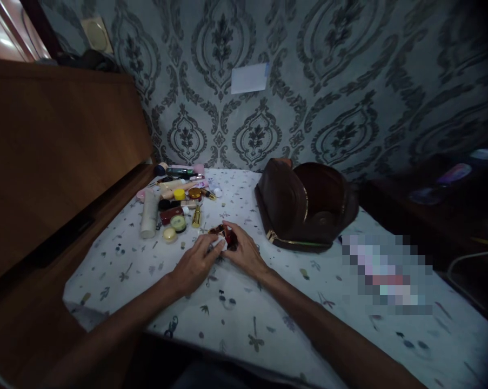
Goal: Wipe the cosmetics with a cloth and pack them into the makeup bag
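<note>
Both my hands meet near the middle of the white patterned cloth (235, 319). Between them is a small dark red and gold item (229, 236), partly covered by fingers. My left hand (197, 262) closes on its left side, where a bit of something white shows at the fingertips. On the other side my right hand (247, 253) has its fingers wrapped round the red part. Cosmetics lie just beyond and to the left, among them a gold tube (196, 216), a green-lidded jar (178, 223) and a pale yellow round item (169, 234).
An open brown bag (282, 205) stands right of my hands. A white bottle (148, 213) and a yellow-capped item (179, 194) are among several cosmetics at the left. A wooden cabinet (61, 162) borders the left side. A blurred-out patch (385, 273) covers something at the right.
</note>
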Tool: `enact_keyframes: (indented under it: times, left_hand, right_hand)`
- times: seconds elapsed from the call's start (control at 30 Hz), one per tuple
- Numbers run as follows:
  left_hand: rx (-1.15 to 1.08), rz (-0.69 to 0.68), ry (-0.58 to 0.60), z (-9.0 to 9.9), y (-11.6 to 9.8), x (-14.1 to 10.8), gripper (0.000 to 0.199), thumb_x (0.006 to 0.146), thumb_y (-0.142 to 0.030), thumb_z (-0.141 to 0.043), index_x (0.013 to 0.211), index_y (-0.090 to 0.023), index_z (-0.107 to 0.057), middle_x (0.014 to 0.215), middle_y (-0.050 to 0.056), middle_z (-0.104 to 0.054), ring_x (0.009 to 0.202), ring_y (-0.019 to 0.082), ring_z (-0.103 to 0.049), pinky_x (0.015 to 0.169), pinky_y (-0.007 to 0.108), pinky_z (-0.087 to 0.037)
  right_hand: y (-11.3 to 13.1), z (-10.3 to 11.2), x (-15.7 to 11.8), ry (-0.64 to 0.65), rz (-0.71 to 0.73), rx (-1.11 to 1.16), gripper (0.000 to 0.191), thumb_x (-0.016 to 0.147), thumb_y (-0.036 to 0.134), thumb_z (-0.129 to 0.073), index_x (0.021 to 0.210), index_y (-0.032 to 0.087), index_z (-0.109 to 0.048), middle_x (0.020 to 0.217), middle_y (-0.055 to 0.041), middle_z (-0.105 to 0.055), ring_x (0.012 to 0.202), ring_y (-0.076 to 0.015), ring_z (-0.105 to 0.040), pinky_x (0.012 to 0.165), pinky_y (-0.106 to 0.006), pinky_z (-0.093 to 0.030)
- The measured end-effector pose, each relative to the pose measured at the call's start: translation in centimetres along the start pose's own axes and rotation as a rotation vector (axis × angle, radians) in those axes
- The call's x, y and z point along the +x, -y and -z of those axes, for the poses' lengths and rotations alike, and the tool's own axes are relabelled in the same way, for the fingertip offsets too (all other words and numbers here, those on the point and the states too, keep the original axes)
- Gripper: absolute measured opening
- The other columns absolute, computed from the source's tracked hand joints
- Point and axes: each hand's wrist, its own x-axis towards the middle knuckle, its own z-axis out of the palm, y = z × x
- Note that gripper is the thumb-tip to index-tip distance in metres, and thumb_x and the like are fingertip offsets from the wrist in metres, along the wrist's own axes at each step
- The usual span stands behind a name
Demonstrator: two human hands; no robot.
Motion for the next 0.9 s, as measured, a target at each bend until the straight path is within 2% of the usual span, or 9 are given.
enact_keyframes:
  times: [0.1, 0.23, 0.33, 0.5, 0.63, 0.8, 0.9]
  left_hand:
    - [-0.003, -0.002, 0.018, 0.3, 0.1, 0.1, 0.036, 0.095, -0.008, -0.04, 0.129, -0.02, -0.049, 0.121, 0.012, -0.053, 0.113, 0.024, -0.053, 0.09, 0.039, -0.053]
    - [-0.081, 0.089, 0.053, 0.9, 0.2, 0.1, 0.033, 0.09, -0.002, -0.039, 0.114, -0.02, -0.054, 0.115, 0.009, -0.052, 0.104, 0.021, -0.054, 0.084, 0.035, -0.054]
    - [-0.213, 0.181, 0.066, 1.0, 0.4, 0.1, 0.036, 0.086, 0.002, -0.039, 0.109, -0.021, -0.055, 0.112, 0.008, -0.051, 0.103, 0.02, -0.055, 0.084, 0.034, -0.053]
    - [-0.371, 0.31, 0.008, 0.6, 1.5, 0.2, 0.032, 0.086, 0.0, -0.044, 0.105, -0.021, -0.06, 0.107, 0.007, -0.051, 0.1, 0.02, -0.056, 0.085, 0.034, -0.052]
    - [-0.386, 0.41, -0.032, 0.1, 2.7, 0.4, 0.029, 0.086, -0.003, -0.05, 0.1, -0.023, -0.066, 0.104, 0.006, -0.051, 0.102, 0.022, -0.055, 0.089, 0.037, -0.049]
    - [-0.442, 0.512, -0.038, -0.5, 3.6, 0.7, 0.023, 0.086, -0.009, -0.054, 0.099, -0.022, -0.07, 0.097, 0.005, -0.057, 0.095, 0.022, -0.057, 0.085, 0.036, -0.049]
    - [-0.503, 0.546, -0.093, -0.3, 3.4, 1.0, 0.026, 0.083, -0.008, -0.055, 0.103, -0.02, -0.067, 0.096, 0.005, -0.062, 0.095, 0.022, -0.059, 0.086, 0.035, -0.048]
  right_hand:
    - [0.1, 0.0, 0.0, 0.003, -0.006, 0.022, 0.059, 0.071, 0.026, -0.069, 0.127, 0.021, -0.052, 0.117, -0.0083, -0.065, 0.107, -0.0262, -0.061, 0.095, -0.043, -0.048]
    - [0.4, 0.2, 0.0, 0.011, -0.05, 0.034, 0.052, 0.071, 0.025, -0.068, 0.121, 0.021, -0.052, 0.101, -0.0042, -0.067, 0.093, -0.0234, -0.064, 0.084, -0.038, -0.052]
    - [0.4, 0.4, 0.0, -0.007, -0.013, 0.029, 0.047, 0.071, 0.024, -0.069, 0.114, 0.021, -0.054, 0.103, -0.0046, -0.065, 0.096, -0.024, -0.062, 0.084, -0.038, -0.051]
    - [0.5, 1.1, 0.3, -0.009, 0.056, -0.045, 0.04, 0.073, 0.028, -0.073, 0.11, 0.022, -0.058, 0.104, -0.0071, -0.064, 0.099, -0.0268, -0.06, 0.084, -0.041, -0.051]
    - [1.3, 1.3, 0.9, 0.044, 0.095, -0.153, 0.041, 0.076, 0.032, -0.074, 0.113, 0.021, -0.06, 0.102, -0.0084, -0.063, 0.097, -0.0276, -0.057, 0.081, -0.041, -0.05]
    - [2.4, 1.3, 1.8, 0.146, 0.027, -0.315, 0.041, 0.072, 0.031, -0.077, 0.109, 0.019, -0.064, 0.098, -0.0084, -0.061, 0.095, -0.027, -0.055, 0.079, -0.038, -0.049]
    - [2.9, 1.3, 2.0, 0.165, 0.001, -0.295, 0.039, 0.071, 0.03, -0.077, 0.106, 0.018, -0.064, 0.097, -0.008, -0.061, 0.093, -0.0261, -0.055, 0.08, -0.038, -0.048]
